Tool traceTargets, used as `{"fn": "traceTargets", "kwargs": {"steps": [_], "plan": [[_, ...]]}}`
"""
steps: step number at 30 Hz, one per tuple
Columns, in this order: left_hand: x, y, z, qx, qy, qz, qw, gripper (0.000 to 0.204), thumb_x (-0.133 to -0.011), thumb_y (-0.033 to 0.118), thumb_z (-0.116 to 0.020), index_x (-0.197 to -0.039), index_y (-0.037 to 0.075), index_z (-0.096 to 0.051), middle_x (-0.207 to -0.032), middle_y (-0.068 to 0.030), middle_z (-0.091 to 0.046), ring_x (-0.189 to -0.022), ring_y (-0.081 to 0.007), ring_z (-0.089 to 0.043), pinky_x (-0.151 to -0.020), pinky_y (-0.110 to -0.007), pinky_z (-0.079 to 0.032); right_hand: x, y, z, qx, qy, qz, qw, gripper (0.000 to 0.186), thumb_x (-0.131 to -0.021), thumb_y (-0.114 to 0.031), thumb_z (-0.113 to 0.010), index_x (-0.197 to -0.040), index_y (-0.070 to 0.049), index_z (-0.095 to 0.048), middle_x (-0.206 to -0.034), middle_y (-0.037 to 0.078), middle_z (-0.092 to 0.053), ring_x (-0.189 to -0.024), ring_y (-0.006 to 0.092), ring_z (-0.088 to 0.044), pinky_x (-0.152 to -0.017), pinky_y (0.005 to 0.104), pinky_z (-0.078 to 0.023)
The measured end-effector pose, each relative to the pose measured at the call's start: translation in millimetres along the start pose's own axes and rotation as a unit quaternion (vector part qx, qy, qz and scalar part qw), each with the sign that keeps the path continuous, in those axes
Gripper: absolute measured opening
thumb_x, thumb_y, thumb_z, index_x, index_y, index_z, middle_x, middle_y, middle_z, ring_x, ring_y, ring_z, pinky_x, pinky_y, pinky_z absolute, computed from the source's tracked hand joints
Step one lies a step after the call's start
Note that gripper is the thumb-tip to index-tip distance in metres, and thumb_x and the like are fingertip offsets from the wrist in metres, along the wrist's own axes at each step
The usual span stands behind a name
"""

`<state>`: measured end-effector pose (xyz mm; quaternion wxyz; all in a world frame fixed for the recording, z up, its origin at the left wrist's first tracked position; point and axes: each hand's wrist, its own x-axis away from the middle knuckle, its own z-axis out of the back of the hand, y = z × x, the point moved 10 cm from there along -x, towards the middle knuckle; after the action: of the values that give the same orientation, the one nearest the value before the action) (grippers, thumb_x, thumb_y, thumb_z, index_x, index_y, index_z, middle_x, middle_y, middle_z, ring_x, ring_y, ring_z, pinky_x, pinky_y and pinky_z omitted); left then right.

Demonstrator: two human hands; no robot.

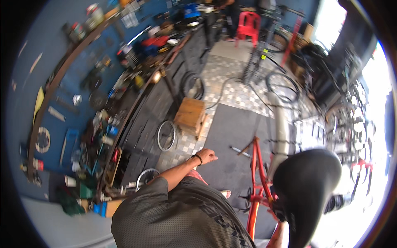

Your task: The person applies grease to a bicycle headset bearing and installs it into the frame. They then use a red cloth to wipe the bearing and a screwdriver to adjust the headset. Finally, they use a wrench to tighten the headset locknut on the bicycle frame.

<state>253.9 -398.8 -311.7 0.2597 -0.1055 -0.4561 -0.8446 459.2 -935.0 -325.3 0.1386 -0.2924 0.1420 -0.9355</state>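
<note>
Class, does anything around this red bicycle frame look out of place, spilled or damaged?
A silver rod-shaped object lies loose on the dark mat near the red frame, odd because it's underfoot rather than on the cluttered workbench. No spill shows.

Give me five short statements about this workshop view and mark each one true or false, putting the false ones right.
1. The left hand is apart from the red bicycle frame. True.
2. Nothing is worn on the left wrist. False: a dark bracelet is around it.
3. The right hand is close to the frame and partly hidden. True.
4. A blue chair stands at the far end of the room. False: the plastic chair there is red.
5. The wooden box is to the left of the dark mat. True.
</note>
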Motion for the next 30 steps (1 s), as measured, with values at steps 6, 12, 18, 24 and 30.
{"fn": "traceTargets", "kwargs": {"steps": [6,12,18,24,30], "plan": [[49.9,-154.2,142.2,0.180,0.191,0.116,0.958,0.028,-0.104,0.027,-0.065,-0.100,0.000,-0.070,-0.081,-0.0116,-0.075,-0.062,-0.0190,-0.070,-0.063,-0.032,-0.058,0.2,-139.1,-68.9,0.009,-0.034,0.007,0.999,0.039,-0.090,-0.035,-0.078,-0.108,-0.001,-0.073,-0.111,0.019,-0.073,-0.097,0.0337,-0.070,-0.084,0.0459,-0.058],[114.5,-289.9,321.2,0.136,0.419,0.148,0.886,0.018,-0.095,0.011,-0.068,-0.112,0.008,-0.067,-0.090,-0.0155,-0.075,-0.086,-0.0342,-0.074,-0.077,-0.045,-0.058,15.4,-276.3,-151.2,0.032,-0.114,-0.016,0.993,0.035,-0.093,-0.033,-0.074,-0.107,-0.001,-0.073,-0.110,0.018,-0.073,-0.095,0.0315,-0.071,-0.084,0.0447,-0.057],[176.3,-332.8,487.4,-0.153,0.596,0.196,0.763,0.018,-0.099,0.017,-0.067,-0.114,0.008,-0.068,-0.103,-0.0136,-0.070,-0.101,-0.0344,-0.068,-0.082,-0.047,-0.058,45.4,-353.6,-172.4,0.044,-0.153,-0.060,0.985,0.032,-0.096,-0.031,-0.071,-0.105,0.000,-0.074,-0.110,0.017,-0.073,-0.093,0.0294,-0.071,-0.083,0.0435,-0.057],[157.0,-368.8,537.9,-0.323,0.480,0.293,0.761,0.020,-0.093,0.021,-0.074,-0.108,0.008,-0.073,-0.105,-0.0110,-0.069,-0.109,-0.0325,-0.064,-0.089,-0.048,-0.055,58.9,-359.8,-170.5,0.053,-0.151,-0.092,0.983,0.030,-0.100,-0.029,-0.067,-0.104,0.000,-0.074,-0.109,0.015,-0.073,-0.092,0.0272,-0.071,-0.083,0.0423,-0.057],[167.3,-345.6,550.7,-0.017,0.597,0.242,0.764,0.024,-0.086,0.016,-0.079,-0.107,0.008,-0.072,-0.098,-0.0096,-0.074,-0.090,-0.0256,-0.070,-0.084,-0.042,-0.056,48.9,-503.8,-114.0,0.149,-0.115,0.082,0.979,0.030,-0.103,-0.027,-0.064,-0.103,0.001,-0.075,-0.108,0.014,-0.074,-0.090,0.0250,-0.071,-0.082,0.0411,-0.057]]}}
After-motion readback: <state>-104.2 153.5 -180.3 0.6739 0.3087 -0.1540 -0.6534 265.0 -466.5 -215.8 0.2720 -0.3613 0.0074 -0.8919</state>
